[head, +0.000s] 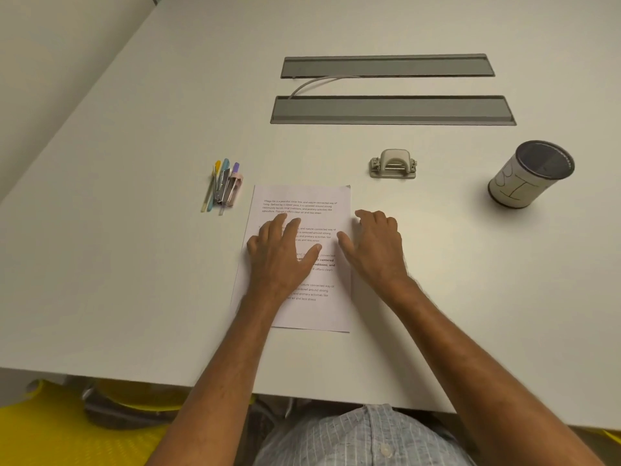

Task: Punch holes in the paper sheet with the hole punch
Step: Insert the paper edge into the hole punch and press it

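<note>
A printed paper sheet (pixel 311 203) lies flat on the white table (pixel 134 264), just in front of me. My left hand (pixel 282 253) rests palm down on the sheet's middle, fingers spread. My right hand (pixel 376 247) lies at the sheet's right edge, thumb on the paper and curled fingers on the table. A grey hole punch (pixel 393 164) stands beyond the sheet's top right corner, a short way past my right hand and untouched.
Several pens and a stapler (pixel 223 186) lie left of the sheet's top. A white cup (pixel 531 174) with a dark rim stands at the right. Two grey cable trays (pixel 389 89) with a cable run across the far side. The table's near edge (pixel 302 395) is close to my body.
</note>
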### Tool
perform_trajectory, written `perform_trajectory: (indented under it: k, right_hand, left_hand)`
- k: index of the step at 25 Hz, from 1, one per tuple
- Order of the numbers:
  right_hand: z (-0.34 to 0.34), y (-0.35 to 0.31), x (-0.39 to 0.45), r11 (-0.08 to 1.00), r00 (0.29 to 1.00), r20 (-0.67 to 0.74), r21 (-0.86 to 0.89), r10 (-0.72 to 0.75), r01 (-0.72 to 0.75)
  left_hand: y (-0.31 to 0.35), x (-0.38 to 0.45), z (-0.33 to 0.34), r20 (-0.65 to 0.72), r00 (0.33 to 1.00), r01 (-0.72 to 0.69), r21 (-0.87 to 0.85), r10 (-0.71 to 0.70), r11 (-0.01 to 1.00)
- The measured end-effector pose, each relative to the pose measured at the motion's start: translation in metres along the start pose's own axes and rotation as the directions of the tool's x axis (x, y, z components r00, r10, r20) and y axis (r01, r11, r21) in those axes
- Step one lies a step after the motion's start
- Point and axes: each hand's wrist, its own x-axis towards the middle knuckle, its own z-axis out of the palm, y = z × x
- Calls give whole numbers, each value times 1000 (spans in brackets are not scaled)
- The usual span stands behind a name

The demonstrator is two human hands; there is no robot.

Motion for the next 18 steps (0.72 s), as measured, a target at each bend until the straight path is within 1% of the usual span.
perform_trajectory:
  k: [5, 13, 15, 18]
  right_hand:
    - [1, -1, 30, 997, 996, 77, 60, 53, -58]
    - [-9, -13, 90, 998, 979, 196, 34, 48, -56]
    - [-10, -17, 96, 993, 971, 226, 71, 79, -97]
    - [-11, -23, 104, 986, 956, 267, 78, 124, -149]
  left_hand:
    - [-2, -6, 9, -33, 999, -29, 42, 31, 999]
    - [0, -8, 10, 5, 999, -43, 141, 43, 989]
    - [0, -8, 11, 23, 999, -43, 152, 40, 987]
    - [0, -8, 11, 38, 999, -44, 151, 39, 987]
